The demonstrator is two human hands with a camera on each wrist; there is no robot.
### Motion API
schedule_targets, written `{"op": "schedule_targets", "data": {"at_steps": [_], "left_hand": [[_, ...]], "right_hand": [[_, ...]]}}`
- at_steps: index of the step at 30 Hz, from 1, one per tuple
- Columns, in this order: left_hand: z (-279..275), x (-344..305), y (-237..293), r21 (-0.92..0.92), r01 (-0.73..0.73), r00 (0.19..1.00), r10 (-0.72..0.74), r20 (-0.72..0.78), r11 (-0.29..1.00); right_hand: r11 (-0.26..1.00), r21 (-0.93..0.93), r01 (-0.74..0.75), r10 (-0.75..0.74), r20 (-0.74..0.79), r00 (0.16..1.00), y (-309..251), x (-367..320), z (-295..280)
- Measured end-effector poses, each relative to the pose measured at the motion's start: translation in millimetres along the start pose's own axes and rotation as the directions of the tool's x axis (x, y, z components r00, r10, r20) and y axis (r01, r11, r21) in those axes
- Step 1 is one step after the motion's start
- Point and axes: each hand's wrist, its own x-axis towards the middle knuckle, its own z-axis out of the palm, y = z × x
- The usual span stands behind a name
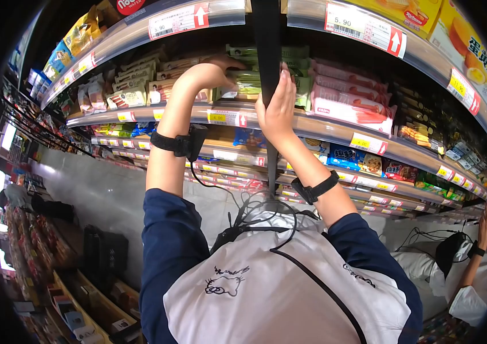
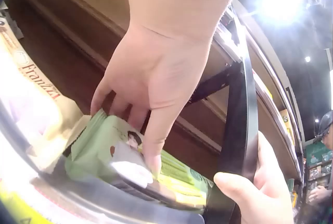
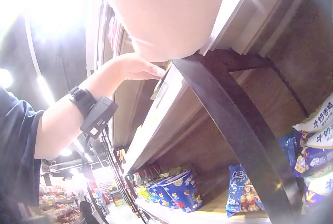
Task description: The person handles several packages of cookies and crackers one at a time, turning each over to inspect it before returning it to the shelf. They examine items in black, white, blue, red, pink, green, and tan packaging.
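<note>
My left hand (image 1: 212,74) reaches onto a shelf of snack packs. In the left wrist view, this hand (image 2: 151,81) grips a green pack (image 2: 99,143), thumb on its front and fingers over its back edge. The pack lies low behind the clear shelf lip, beside a cream pack (image 2: 36,88). My right hand (image 1: 278,109) rests against the black upright post (image 1: 269,51), its fingers extended upward along it and the thumb apart. The right wrist view shows the post (image 3: 234,114) below the right forearm; that hand's fingers are hidden there.
Pink packs (image 1: 349,100) stand right of the post, and brown-and-cream packs (image 1: 132,92) to the left. Another shelf edge with price tags (image 1: 364,28) runs above. Lower shelves hold blue packs (image 1: 344,156). Another person (image 1: 475,275) is at the right edge.
</note>
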Motion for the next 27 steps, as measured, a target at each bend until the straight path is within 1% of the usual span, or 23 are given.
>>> {"op": "schedule_targets", "data": {"at_steps": [1, 4, 7, 10, 13, 16, 19, 22, 24, 25, 26, 27], "left_hand": [[-3, -4, 0, 0.010, 0.007, 1.000, -0.007, 0.009, 1.000], [-9, -4, -10, 0.051, 0.156, 0.973, -0.163, 0.163, 0.986], [-8, -6, -3, 0.104, 0.184, 0.968, -0.198, 0.153, 0.977], [-15, -13, 9, -0.142, 0.282, 0.947, -0.252, 0.197, 0.949], [-14, -8, 3, -0.190, 0.297, 0.945, -0.259, 0.200, 0.936], [-14, -10, 3, -0.186, 0.304, 0.941, -0.263, 0.213, 0.934], [-11, -11, 5, -0.152, 0.314, 0.942, -0.288, 0.170, 0.937], [-15, -22, 19, 0.047, 0.231, 0.972, -0.232, 0.025, 0.972], [-13, -34, 29, 0.102, 0.179, 0.970, -0.158, -0.184, 0.979], [-11, -41, 34, 0.133, 0.155, 0.952, -0.112, -0.285, 0.979], [-7, -47, 38, 0.133, 0.117, 0.895, -0.046, -0.443, 0.984], [0, -55, 42, 0.138, 0.078, 0.809, 0.019, -0.588, 0.987]], "right_hand": [[1.000, 0.006, 0.003, -0.003, 0.000, 1.000, 0, 1, 0], [1.000, 0.019, 0.006, -0.006, 0.018, 1.000, 1, -1, -1], [1.000, 0.028, 0.010, -0.011, 0.052, 0.999, 2, -2, -1], [0.999, 0.032, 0.002, -0.004, 0.051, 0.999, 1, -1, -2], [1.000, 0.029, 0.003, -0.004, 0.031, 0.999, -1, 1, -1], [1.000, 0.008, 0.008, -0.008, 0.010, 1.000, -2, 3, -1], [0.999, 0.031, 0.006, -0.007, 0.018, 1.000, -2, 3, -2], [0.999, 0.048, 0.008, -0.010, 0.033, 0.999, -2, 3, -3], [0.998, 0.067, 0.007, -0.011, 0.058, 0.998, -1, 2, -3], [0.998, 0.063, 0.006, -0.009, 0.051, 0.999, 0, 2, -3], [0.998, 0.057, 0.005, -0.007, 0.043, 0.999, -1, 3, -3], [0.999, 0.050, 0.003, -0.005, 0.035, 0.999, -1, 3, -4]]}}
